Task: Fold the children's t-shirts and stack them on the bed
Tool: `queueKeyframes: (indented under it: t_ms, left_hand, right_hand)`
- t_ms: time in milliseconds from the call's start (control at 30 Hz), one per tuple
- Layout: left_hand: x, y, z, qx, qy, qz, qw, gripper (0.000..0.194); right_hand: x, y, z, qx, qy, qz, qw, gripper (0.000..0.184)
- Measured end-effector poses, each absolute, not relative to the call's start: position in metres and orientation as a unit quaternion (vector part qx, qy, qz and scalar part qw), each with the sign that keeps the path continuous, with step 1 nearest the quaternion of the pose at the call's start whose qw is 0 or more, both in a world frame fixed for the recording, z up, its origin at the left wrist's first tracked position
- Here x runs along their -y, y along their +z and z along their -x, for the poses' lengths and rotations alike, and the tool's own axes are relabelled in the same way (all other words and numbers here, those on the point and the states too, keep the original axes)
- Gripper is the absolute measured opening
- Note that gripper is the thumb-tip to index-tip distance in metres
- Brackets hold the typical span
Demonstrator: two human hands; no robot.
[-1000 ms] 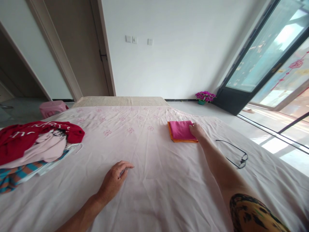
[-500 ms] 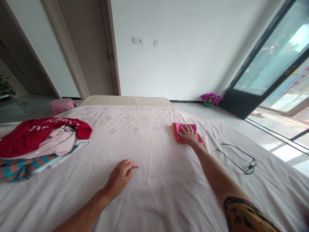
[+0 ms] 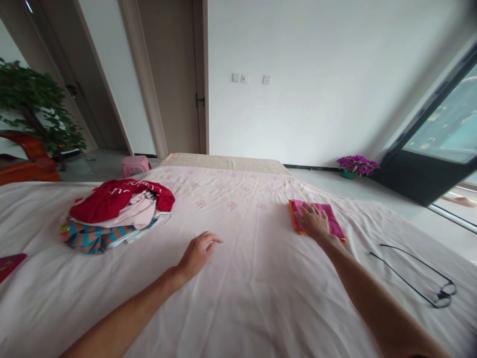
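Observation:
A folded pink cloth [image 3: 335,222] lies on top of an orange cloth [image 3: 291,217], of which only the edges show. My right hand [image 3: 314,220] rests flat on the pink cloth, palm down with the fingers spread. Over the pale pink bed sheet [image 3: 238,298], my left hand [image 3: 199,252] is empty, its fingers loosely bent and the thumb apart from them. To the left of that hand is a heap of clothes, with a red garment [image 3: 108,201] on top, a light pink one [image 3: 136,211] below and a blue-and-brown striped one [image 3: 99,238] underneath.
Black-framed glasses [image 3: 443,294] lie on the sheet to the right of my right arm. A dark red flat item [image 3: 11,266] is at the left edge. Beyond the bed are a pink stool [image 3: 136,164], a pot of purple flowers [image 3: 354,166] and a green plant [image 3: 37,104].
My right hand went from holding the right edge of the pink cloth to lying flat on it. The view has turned left, bringing in the plant. My left hand stays empty over the sheet.

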State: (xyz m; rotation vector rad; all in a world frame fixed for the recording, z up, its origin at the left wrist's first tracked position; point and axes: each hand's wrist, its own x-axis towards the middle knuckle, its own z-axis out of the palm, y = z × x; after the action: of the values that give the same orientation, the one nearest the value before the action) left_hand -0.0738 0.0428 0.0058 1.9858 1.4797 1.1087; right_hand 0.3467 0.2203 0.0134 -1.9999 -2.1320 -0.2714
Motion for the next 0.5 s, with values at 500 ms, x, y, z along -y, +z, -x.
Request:
queueKeyframes:
  t_ms: [500]
  left_hand:
    - [-0.060, 0.092, 0.350, -0.868, 0.360, -0.326, -0.104, 0.057]
  right_hand:
    - [-0.146, -0.024, -0.228, 0.838, 0.013, 0.525, 0.145, 0.047]
